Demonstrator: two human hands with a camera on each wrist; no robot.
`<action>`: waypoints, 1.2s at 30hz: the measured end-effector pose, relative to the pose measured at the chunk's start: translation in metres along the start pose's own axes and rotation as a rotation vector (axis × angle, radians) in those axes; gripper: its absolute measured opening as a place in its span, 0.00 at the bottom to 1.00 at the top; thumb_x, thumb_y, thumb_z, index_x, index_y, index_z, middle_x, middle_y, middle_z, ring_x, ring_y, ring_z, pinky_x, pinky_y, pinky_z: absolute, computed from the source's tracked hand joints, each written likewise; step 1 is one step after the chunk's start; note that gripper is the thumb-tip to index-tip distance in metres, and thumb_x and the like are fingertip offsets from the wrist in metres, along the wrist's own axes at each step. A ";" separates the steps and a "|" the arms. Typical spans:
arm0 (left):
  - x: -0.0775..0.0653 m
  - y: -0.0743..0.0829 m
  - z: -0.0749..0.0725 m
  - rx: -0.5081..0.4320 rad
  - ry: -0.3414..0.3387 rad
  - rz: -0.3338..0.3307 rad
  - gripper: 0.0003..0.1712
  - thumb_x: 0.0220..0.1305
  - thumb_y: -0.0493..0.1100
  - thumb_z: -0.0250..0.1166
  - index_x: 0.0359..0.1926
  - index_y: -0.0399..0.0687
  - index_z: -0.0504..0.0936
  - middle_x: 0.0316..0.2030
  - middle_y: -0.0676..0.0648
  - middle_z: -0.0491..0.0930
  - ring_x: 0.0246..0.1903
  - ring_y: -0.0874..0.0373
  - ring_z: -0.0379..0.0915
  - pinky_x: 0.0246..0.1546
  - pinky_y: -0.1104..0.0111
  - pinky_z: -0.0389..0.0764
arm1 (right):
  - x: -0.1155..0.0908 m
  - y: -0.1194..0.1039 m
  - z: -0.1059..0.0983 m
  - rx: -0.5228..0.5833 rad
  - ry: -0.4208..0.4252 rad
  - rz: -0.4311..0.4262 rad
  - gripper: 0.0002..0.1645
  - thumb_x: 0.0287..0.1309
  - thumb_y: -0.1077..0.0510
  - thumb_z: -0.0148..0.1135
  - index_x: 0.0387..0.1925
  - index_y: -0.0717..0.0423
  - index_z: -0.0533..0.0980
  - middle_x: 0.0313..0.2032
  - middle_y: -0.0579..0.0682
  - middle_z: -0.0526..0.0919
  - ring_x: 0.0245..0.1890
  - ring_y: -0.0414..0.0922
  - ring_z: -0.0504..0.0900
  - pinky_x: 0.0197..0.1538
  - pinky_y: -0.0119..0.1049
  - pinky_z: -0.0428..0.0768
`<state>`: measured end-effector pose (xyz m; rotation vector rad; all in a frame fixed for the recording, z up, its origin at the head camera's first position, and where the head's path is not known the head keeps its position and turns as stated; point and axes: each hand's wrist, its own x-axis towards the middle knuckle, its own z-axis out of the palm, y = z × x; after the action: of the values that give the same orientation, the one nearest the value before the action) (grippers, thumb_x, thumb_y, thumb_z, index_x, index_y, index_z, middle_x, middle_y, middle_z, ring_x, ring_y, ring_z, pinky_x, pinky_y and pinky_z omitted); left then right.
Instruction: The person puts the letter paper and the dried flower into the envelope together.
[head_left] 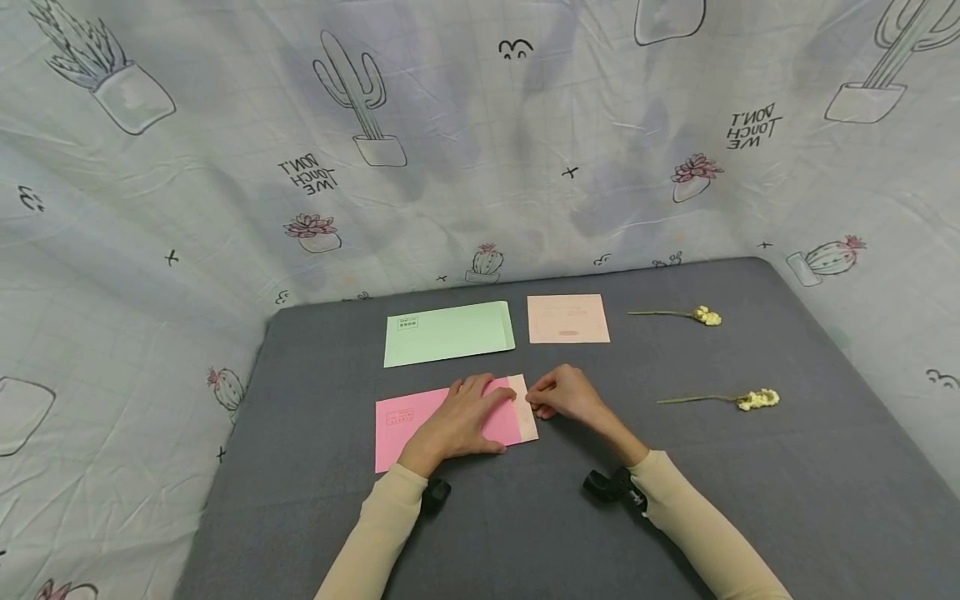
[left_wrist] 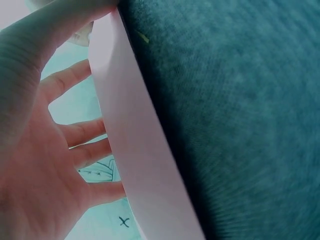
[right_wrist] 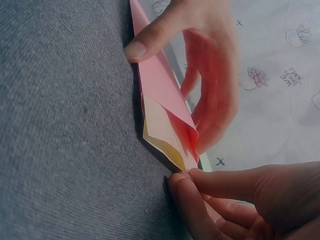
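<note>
A pink envelope (head_left: pixel 401 421) lies lengthwise on the grey table, with a peach paper piece (head_left: pixel 528 423) sticking out of its right end. My left hand (head_left: pixel 461 421) spans the envelope and holds it, thumb at the near edge and fingers toward the far edge. At the peach piece's outer edge, my right hand (head_left: pixel 566 396) pinches it between thumb and fingertips. The right wrist view shows the envelope's mouth gaping and the peach layers (right_wrist: pixel 161 125) slightly parted. Whatever part of the peach piece sits inside the pink envelope is hidden.
Behind the hands lie a green envelope (head_left: pixel 450 335) and a separate peach envelope (head_left: pixel 567 319). Two dried yellow flower stems, one farther back (head_left: pixel 705 316) and one nearer (head_left: pixel 757 400), lie to the right. A cactus-print cloth (head_left: pixel 450 200) hangs behind the grey table (head_left: pixel 315 433).
</note>
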<state>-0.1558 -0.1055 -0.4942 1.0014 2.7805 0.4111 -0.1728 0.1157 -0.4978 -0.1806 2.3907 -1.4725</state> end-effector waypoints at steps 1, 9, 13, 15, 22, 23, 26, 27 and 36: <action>0.000 0.000 0.000 0.001 -0.003 -0.004 0.45 0.48 0.60 0.76 0.66 0.62 0.69 0.66 0.42 0.64 0.67 0.48 0.57 0.68 0.49 0.56 | 0.000 0.000 0.001 0.000 -0.003 -0.003 0.07 0.57 0.65 0.67 0.31 0.68 0.84 0.22 0.53 0.85 0.19 0.40 0.83 0.26 0.34 0.84; 0.001 0.002 -0.001 -0.011 -0.013 -0.012 0.44 0.48 0.59 0.76 0.66 0.61 0.69 0.65 0.42 0.64 0.67 0.48 0.57 0.68 0.46 0.56 | -0.001 -0.001 0.003 -0.009 -0.016 -0.036 0.07 0.57 0.65 0.67 0.32 0.68 0.85 0.22 0.53 0.85 0.19 0.42 0.84 0.25 0.34 0.83; 0.002 0.002 0.000 -0.006 -0.010 -0.012 0.45 0.47 0.59 0.77 0.66 0.61 0.70 0.65 0.43 0.64 0.67 0.48 0.57 0.67 0.45 0.57 | -0.001 -0.002 0.004 -0.008 -0.028 -0.048 0.07 0.58 0.64 0.67 0.32 0.68 0.85 0.23 0.54 0.85 0.19 0.43 0.84 0.25 0.35 0.83; 0.002 0.002 0.000 -0.007 -0.006 -0.009 0.45 0.47 0.59 0.77 0.66 0.61 0.70 0.65 0.43 0.64 0.67 0.48 0.57 0.67 0.45 0.57 | -0.001 -0.002 0.004 -0.008 -0.026 -0.041 0.07 0.57 0.64 0.67 0.32 0.67 0.85 0.23 0.54 0.85 0.19 0.43 0.84 0.25 0.35 0.83; 0.001 0.002 0.000 -0.017 -0.005 -0.008 0.45 0.47 0.59 0.77 0.66 0.61 0.70 0.65 0.43 0.64 0.67 0.48 0.57 0.67 0.45 0.57 | -0.002 -0.003 0.007 0.002 -0.020 -0.013 0.05 0.57 0.65 0.67 0.30 0.67 0.84 0.22 0.54 0.85 0.19 0.42 0.83 0.25 0.35 0.83; 0.001 0.002 0.000 -0.018 0.000 -0.004 0.44 0.47 0.59 0.77 0.66 0.60 0.70 0.65 0.42 0.65 0.66 0.48 0.58 0.67 0.45 0.57 | -0.002 -0.004 0.007 0.006 -0.025 -0.016 0.05 0.57 0.66 0.67 0.30 0.67 0.84 0.22 0.55 0.85 0.19 0.42 0.83 0.25 0.35 0.83; 0.001 0.001 0.000 -0.019 0.006 0.000 0.44 0.47 0.59 0.77 0.65 0.61 0.71 0.64 0.42 0.65 0.66 0.48 0.58 0.67 0.45 0.57 | -0.002 -0.005 0.008 0.012 -0.042 -0.031 0.06 0.57 0.66 0.66 0.30 0.68 0.84 0.22 0.55 0.85 0.19 0.42 0.83 0.25 0.36 0.84; 0.001 0.001 0.000 -0.018 0.007 0.001 0.43 0.47 0.59 0.77 0.65 0.61 0.71 0.64 0.42 0.65 0.66 0.48 0.58 0.67 0.46 0.57 | -0.002 -0.005 0.009 0.014 -0.047 -0.034 0.06 0.57 0.66 0.66 0.31 0.68 0.84 0.22 0.55 0.85 0.18 0.42 0.83 0.25 0.36 0.83; 0.001 0.000 -0.002 -0.024 -0.002 -0.012 0.44 0.47 0.59 0.77 0.66 0.61 0.70 0.64 0.43 0.65 0.66 0.49 0.58 0.68 0.46 0.56 | 0.001 -0.006 0.012 0.047 -0.071 -0.034 0.07 0.58 0.65 0.66 0.31 0.69 0.84 0.22 0.56 0.85 0.19 0.43 0.84 0.25 0.35 0.84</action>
<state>-0.1568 -0.1053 -0.4926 0.9782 2.7719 0.4405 -0.1695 0.1023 -0.4979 -0.2596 2.3055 -1.5103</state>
